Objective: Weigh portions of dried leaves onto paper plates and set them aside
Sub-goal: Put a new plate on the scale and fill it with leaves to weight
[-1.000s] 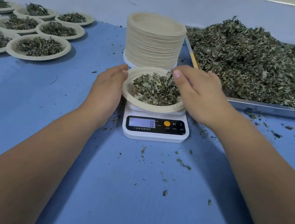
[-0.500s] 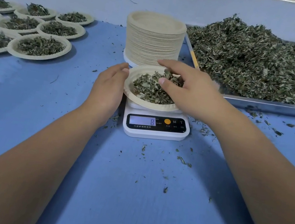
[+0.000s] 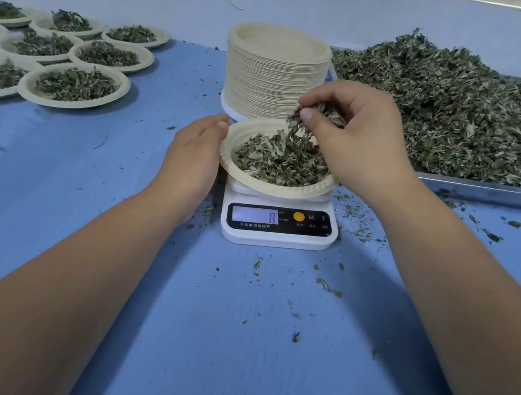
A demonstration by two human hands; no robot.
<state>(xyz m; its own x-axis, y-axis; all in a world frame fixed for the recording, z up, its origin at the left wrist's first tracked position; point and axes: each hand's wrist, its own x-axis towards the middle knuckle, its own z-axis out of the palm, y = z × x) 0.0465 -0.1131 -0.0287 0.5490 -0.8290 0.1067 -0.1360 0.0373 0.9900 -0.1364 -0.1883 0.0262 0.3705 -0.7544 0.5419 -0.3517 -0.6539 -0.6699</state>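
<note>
Pinching a tuft (image 3: 300, 122) of dried leaves in right hand (image 3: 359, 145), thumb pad pressed against curled fingertips, remaining fingers bent round behind. Hangs from that pinch down to the portion (image 3: 275, 163) lying in plate (image 3: 274, 188); appears to meet it at the lower end. Hovers over plate's far right side, with wrist crossing the right rim.

Sits level on scale (image 3: 280, 237), near middle of table (image 3: 228, 331), as regards plate and portion. Shows 8 on display (image 3: 254, 214).

Rests left hand (image 3: 193, 157) palm down on table at plate's left rim, fingers straight and pressed together, gripping nothing. Cannot tell whether fingertips touch rim or stop just short.

Stands upright just behind scale, as regards stack (image 3: 274, 74) of unused plates. Lies to the right of stack, as regards tray (image 3: 496, 194), loaded with heap (image 3: 475, 116) of loose leaves; near rim apart from scale.

Groups filled plates (image 3: 75, 86) at far left of table, some rims touching or overlapping, well apart from scale. Cuts off several at picture edge, so no full count.

Shows crumbs (image 3: 324, 283) scattered on table in front of scale and to its right, thicker toward tray.
</note>
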